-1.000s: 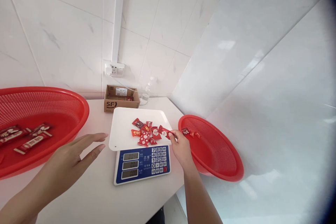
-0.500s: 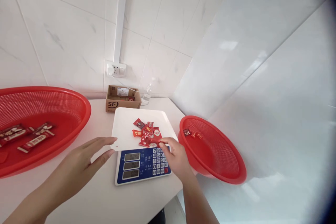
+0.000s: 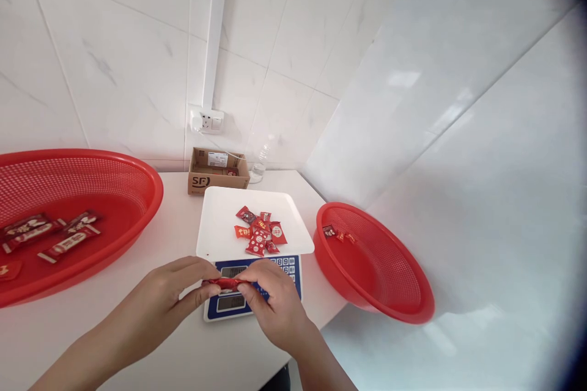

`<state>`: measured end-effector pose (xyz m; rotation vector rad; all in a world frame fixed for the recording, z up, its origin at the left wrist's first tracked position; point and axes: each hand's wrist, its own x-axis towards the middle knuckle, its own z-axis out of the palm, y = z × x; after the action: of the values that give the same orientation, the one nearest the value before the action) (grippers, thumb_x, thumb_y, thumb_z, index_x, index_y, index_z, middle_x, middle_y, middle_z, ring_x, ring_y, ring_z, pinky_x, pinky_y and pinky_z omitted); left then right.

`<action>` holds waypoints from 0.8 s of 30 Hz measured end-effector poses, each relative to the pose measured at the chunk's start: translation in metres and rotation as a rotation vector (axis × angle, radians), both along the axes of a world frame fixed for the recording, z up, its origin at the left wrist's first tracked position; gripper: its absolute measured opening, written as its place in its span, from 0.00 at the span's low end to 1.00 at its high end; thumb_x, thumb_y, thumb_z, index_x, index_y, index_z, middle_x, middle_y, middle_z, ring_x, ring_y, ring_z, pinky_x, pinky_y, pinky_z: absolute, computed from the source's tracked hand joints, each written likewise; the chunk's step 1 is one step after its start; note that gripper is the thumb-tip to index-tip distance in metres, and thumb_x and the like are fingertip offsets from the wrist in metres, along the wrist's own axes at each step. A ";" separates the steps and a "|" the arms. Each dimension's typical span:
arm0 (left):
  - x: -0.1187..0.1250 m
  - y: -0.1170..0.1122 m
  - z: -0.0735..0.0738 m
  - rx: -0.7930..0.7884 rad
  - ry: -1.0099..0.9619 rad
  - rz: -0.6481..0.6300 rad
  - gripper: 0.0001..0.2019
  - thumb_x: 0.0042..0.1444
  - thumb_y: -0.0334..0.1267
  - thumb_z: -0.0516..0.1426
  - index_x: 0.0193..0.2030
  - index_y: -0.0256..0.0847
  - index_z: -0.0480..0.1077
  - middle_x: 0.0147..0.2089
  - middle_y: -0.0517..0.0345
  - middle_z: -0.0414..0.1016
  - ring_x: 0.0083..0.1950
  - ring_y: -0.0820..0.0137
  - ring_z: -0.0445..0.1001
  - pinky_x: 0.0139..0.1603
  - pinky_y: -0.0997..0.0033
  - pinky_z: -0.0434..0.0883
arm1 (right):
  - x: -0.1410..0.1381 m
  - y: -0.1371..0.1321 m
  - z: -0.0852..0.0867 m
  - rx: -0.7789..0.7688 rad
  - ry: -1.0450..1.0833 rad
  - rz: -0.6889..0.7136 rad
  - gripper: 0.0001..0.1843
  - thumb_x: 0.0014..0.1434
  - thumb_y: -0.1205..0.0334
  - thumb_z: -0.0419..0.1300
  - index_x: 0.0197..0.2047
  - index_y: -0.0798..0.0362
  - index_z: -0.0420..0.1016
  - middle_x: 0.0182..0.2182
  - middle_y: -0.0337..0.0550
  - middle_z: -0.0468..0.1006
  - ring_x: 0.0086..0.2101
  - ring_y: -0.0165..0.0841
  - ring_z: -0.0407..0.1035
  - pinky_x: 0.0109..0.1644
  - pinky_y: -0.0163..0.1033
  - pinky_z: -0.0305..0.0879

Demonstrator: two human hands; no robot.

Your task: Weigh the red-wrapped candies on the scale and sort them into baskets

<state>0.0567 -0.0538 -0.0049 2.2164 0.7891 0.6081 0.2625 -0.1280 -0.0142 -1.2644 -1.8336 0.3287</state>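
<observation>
Between my two hands is a small red wrapped candy (image 3: pixel 224 284), held level over the display panel of the blue and white scale (image 3: pixel 293 269). My left hand (image 3: pixel 177 293) pinches its left end and my right hand (image 3: pixel 273 299) pinches its right end, both closed. Behind them, on the white weighing tray (image 3: pixel 220 214), lies a loose heap of several red wrapped candies (image 3: pixel 259 232), one with dark brown on its wrapper. My hands cover much of the keypad and part of the displays.
A large red basket (image 3: pixel 147 208) with several wrapped bars (image 3: pixel 68 243) stands on the left. Another red basket (image 3: pixel 413 293) on the right holds a few small candies (image 3: pixel 339 235). At the back are a cardboard box (image 3: pixel 215 180) and a clear plastic bottle (image 3: pixel 260 165) by the wall.
My right hand has lifted a red candy off the tray and brought it left and nearer to me. My left hand has left the tray's edge and closed on the candy's other end.
</observation>
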 end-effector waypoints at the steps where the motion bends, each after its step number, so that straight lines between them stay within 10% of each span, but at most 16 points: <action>1: 0.000 0.000 -0.001 0.008 -0.014 0.000 0.13 0.64 0.48 0.50 0.40 0.49 0.75 0.39 0.59 0.79 0.39 0.69 0.77 0.39 0.75 0.73 | 0.000 0.000 0.000 0.000 -0.002 -0.001 0.11 0.66 0.59 0.53 0.40 0.49 0.76 0.32 0.42 0.79 0.33 0.33 0.71 0.39 0.37 0.65; 13: 0.006 -0.005 -0.009 0.120 -0.158 0.012 0.16 0.65 0.47 0.50 0.31 0.44 0.71 0.30 0.60 0.74 0.30 0.71 0.71 0.31 0.77 0.67 | -0.005 -0.001 -0.005 -0.109 0.055 -0.061 0.14 0.59 0.51 0.63 0.44 0.50 0.77 0.38 0.44 0.81 0.38 0.36 0.74 0.43 0.38 0.66; 24: 0.006 -0.002 -0.006 -0.107 -0.047 0.011 0.12 0.63 0.50 0.51 0.43 0.48 0.72 0.42 0.59 0.78 0.42 0.66 0.75 0.42 0.73 0.71 | -0.001 0.004 -0.008 0.161 -0.015 -0.006 0.11 0.64 0.58 0.58 0.31 0.51 0.75 0.27 0.41 0.77 0.30 0.32 0.69 0.35 0.37 0.65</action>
<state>0.0627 -0.0555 -0.0107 2.0941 0.7922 0.6070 0.2611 -0.1237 -0.0221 -1.1634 -1.8300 0.1650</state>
